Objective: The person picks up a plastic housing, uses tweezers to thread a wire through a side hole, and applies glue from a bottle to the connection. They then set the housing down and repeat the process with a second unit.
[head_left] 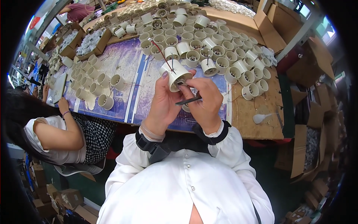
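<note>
A cream plastic cup-shaped housing (172, 70) is tilted in front of me, its open end toward me. Dark red wires rise from its far side. My left hand (163, 106) wraps round its left side. My right hand (206, 100) pinches at its open end, where a small metallic part (180, 81) shows between the fingertips. Also in the right hand, a slim dark tool (188, 100) points left; its exact kind is unclear. Behind the held housing stand many similar cream housings (192, 56), several with wires and small parts inside. What the right fingertips touch is partly hidden.
On the purple-covered table (143, 106), more housings (106, 101) stand at left, near boxes of pale parts (90, 42). A co-worker (56, 138) sits at left. A white bottle with a thin nozzle (260, 118) lies at right. Cardboard boxes (298, 151) stand beyond the right edge.
</note>
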The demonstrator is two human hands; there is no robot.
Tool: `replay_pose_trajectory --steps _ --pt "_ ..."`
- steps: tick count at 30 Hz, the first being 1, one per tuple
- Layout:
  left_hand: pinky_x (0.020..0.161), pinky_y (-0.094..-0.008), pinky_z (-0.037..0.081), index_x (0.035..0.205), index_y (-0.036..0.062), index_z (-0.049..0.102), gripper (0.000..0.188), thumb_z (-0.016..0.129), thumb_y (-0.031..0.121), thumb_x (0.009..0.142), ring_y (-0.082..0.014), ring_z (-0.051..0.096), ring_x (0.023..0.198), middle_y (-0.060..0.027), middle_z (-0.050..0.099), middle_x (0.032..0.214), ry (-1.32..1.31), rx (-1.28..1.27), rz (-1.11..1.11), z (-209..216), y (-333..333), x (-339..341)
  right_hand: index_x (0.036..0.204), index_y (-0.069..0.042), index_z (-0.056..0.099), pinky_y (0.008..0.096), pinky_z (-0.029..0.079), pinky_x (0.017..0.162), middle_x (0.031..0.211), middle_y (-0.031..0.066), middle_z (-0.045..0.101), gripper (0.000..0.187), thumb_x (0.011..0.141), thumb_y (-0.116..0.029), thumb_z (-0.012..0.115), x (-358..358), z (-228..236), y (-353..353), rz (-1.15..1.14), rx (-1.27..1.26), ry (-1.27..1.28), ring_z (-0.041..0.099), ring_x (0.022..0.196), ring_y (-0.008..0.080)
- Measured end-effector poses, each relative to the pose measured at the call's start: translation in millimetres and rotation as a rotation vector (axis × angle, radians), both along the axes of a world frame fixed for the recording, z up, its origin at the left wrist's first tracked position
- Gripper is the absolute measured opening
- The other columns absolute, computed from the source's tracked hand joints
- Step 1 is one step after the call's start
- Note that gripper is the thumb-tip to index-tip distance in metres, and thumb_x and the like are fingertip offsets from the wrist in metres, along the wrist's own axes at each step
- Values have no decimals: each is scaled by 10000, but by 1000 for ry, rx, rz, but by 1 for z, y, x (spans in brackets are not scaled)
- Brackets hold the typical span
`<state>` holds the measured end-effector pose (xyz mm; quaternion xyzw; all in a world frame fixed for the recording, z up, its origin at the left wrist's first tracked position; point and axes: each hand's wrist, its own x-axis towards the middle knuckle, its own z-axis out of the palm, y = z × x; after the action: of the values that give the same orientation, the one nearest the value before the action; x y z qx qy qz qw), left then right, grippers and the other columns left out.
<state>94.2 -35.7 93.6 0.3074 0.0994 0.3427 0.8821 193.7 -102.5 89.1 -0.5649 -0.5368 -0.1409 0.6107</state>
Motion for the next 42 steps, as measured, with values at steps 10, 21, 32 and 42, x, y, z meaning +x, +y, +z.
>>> replay_pose_trajectory --steps 10,21,32,42 --pt "926 -363 495 1281 2 465 512 430 406 968 -214 575 1093 -173 559 1263 -39 61 -41 -4 3 -4 910 -52 673 329 480 594 807 80 635 242 688 -9 761 0 1 -2 -70 -3 -146 601 684 251" --pt "916 -321 490 1313 -5 433 475 556 214 910 -201 574 1096 -188 519 1322 99 146 -126 -10 23 -21 894 -49 667 322 445 557 748 80 595 219 694 28 708 8 4 -9 47 -66 -170 553 643 240" --pt "948 -335 479 1339 36 330 591 617 -26 825 -207 562 1128 -149 535 1270 167 369 18 -1 11 -24 947 -34 606 214 398 588 919 54 566 101 851 -20 636 18 7 -22 309 -105 183 483 671 105" --pt "929 -339 484 1325 35 368 597 660 72 805 -227 579 1085 -146 555 1230 161 323 91 -7 6 -21 948 -14 568 261 455 729 954 95 583 67 904 -47 607 3 -7 -18 406 -27 226 566 849 164"
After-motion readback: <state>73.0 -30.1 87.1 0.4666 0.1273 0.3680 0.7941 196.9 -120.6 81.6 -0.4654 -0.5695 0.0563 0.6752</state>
